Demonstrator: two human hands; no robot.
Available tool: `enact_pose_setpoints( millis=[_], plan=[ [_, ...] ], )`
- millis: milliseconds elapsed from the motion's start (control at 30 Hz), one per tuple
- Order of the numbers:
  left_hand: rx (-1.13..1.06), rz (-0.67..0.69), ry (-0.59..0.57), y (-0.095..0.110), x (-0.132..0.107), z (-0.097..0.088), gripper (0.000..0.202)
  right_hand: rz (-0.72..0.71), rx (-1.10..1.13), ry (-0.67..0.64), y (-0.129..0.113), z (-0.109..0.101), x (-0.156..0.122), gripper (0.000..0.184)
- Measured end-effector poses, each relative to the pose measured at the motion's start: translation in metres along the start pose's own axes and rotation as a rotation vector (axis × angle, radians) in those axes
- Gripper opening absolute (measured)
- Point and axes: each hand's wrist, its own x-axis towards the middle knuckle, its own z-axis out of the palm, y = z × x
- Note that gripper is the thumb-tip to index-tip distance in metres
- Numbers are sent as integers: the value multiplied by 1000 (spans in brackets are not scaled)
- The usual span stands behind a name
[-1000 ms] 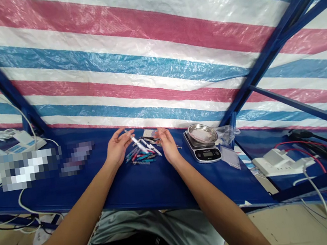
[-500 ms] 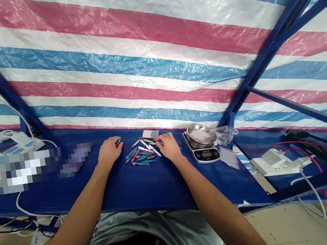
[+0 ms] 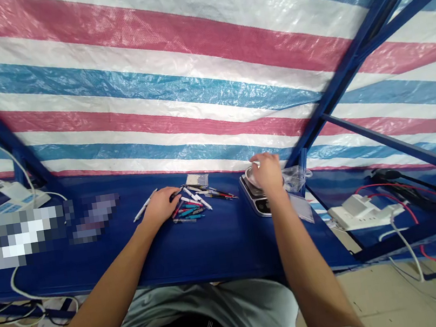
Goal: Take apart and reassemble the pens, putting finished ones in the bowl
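A pile of several pens (image 3: 195, 202) in red, blue, teal and white lies on the blue table (image 3: 213, 240). My left hand (image 3: 162, 204) rests palm down at the pile's left edge, fingers loosely curled on the pens. One white pen (image 3: 145, 205) lies alone just left of that hand. My right hand (image 3: 267, 172) is over the metal bowl of a small digital kitchen scale (image 3: 254, 202), fingers bent down into the bowl; what they hold is hidden.
A clear plastic bag (image 3: 298, 178) lies beside the scale. A white power strip (image 3: 358, 208) with red and white cables sits at right. White devices and cables (image 3: 6, 198) occupy the far left. A striped tarp forms the back wall.
My right hand has left the pen pile and moved right, over the scale's bowl. My left hand has slid right onto the pile. A white pen now lies left of it.
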Motion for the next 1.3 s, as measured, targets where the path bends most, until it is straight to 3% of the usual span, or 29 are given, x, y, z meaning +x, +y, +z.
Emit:
enact_pose_setpoints(
  millis=[133, 233, 300, 433, 633, 933, 1100, 1300],
  plan=[
    [-15, -32, 11, -4, 3, -1, 23, 123, -239, -372, 65, -19, 34, 33],
    [38, -39, 29, -7, 5, 1, 29, 32, -272, -614, 88, -20, 47, 37],
    [9, -54, 73, -9, 6, 3, 36, -38, -278, -680, 95, -17, 49, 36],
    [-62, -69, 104, -11, 6, 4, 40, -89, -281, -676, 100, -12, 45, 30],
    [214, -41, 29, -9, 5, 1, 40, -128, -237, -703, 101, -13, 46, 24],
    [217, 16, 101, -5, 0, -3, 36, -126, -360, -798, 92, -7, 55, 30],
    [64, -48, 143, -6, 1, -4, 41, -151, -401, -846, 83, -12, 61, 25],
    [-511, -284, 121, 12, -2, -3, 66, -174, -321, -727, 82, -37, 68, 20]
  ],
)
